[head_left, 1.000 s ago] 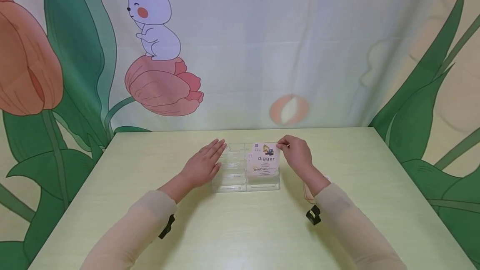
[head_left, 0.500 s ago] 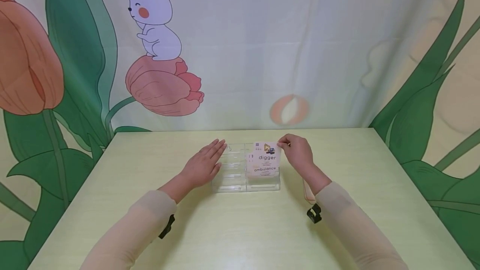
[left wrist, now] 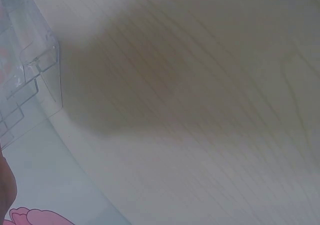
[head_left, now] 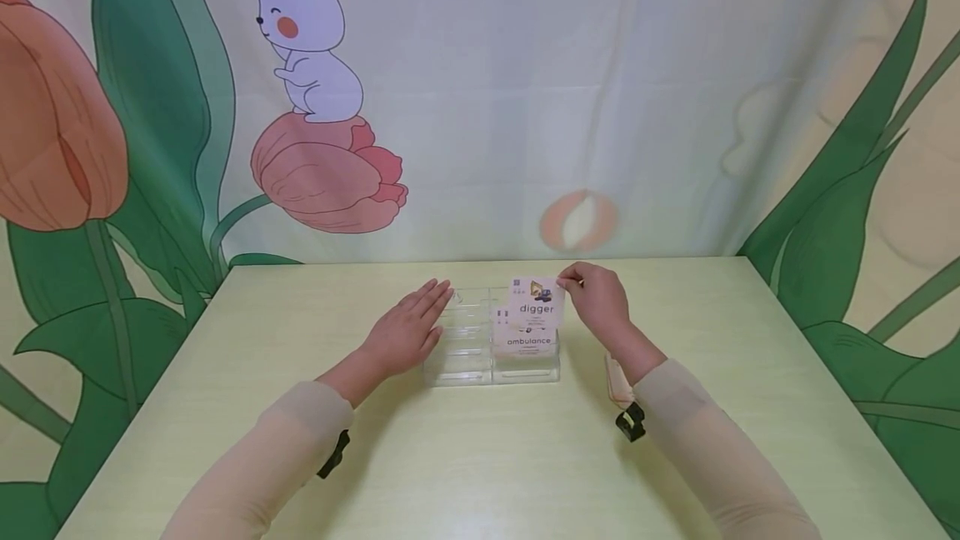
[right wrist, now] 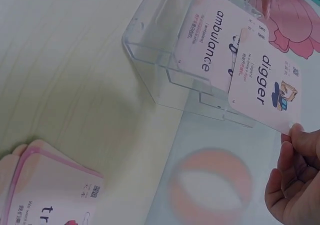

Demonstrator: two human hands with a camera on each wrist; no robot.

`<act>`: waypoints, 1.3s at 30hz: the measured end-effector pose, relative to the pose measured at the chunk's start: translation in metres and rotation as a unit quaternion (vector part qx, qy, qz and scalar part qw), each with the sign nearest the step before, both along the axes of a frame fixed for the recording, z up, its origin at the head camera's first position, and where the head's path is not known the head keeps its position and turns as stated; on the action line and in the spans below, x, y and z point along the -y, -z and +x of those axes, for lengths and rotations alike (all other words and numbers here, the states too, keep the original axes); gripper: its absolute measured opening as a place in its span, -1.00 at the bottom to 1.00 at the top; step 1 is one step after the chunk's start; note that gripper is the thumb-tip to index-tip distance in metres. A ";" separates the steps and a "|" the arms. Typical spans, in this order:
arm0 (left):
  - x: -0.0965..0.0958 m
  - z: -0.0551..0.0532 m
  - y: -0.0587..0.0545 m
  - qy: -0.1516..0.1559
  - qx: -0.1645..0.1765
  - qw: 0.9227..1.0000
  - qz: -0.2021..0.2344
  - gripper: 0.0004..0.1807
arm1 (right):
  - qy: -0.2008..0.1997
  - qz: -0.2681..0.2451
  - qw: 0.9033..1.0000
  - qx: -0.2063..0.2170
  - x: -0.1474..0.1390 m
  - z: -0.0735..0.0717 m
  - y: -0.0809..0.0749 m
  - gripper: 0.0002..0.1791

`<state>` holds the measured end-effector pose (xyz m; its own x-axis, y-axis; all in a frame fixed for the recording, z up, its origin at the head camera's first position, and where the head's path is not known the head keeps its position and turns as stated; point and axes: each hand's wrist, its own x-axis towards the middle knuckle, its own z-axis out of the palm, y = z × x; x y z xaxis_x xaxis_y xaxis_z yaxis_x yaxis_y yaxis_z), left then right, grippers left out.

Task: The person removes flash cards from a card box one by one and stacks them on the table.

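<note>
My right hand (head_left: pixel 597 300) pinches a corner of the flash card printed "digger" (right wrist: pixel 270 85) between thumb and fingers. This card overlaps the upper part of the "ambulance" card (right wrist: pixel 215 40), which sits in the right column of a clear tiered card rack (head_left: pixel 459 363). At the rack's left side is my left hand (head_left: pixel 401 327), its fingers straight and close together, touching or very near the upper left edge. In the left wrist view only a bit of that hand (left wrist: pixel 6 185) shows, below the rack's corner (left wrist: pixel 47 60).
A stack of cards (right wrist: pixel 55 185) lies on the table (head_left: pixel 487 457) to the right of the rack, partly hidden under my right forearm in the head view. A printed curtain (head_left: pixel 480 107) hangs behind the table's far edge.
The digger card has risen slightly up and to the right with my right hand, uncovering more of the ambulance card. My left hand has stayed in place.
</note>
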<state>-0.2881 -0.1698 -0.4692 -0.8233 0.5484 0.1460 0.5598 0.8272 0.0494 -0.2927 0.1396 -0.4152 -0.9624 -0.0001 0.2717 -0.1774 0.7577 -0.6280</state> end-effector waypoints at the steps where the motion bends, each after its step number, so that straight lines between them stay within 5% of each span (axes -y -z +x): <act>1: 0.000 0.000 0.000 0.001 -0.001 1.000 0.002 -0.30 | 0.001 0.001 1.000 -0.001 0.000 0.000 0.000 -0.80; 39: 0.000 0.001 -0.001 0.014 -0.008 1.000 0.007 -0.31 | 0.010 -0.004 1.000 0.004 -0.015 -0.001 -0.025 -0.74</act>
<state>-0.2870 -0.1703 -0.4686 -0.8055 0.5686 0.1671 0.5830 0.8109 0.0513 -0.2938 0.1546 -0.3900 -0.9643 0.0205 0.2639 -0.1579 0.7557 -0.6356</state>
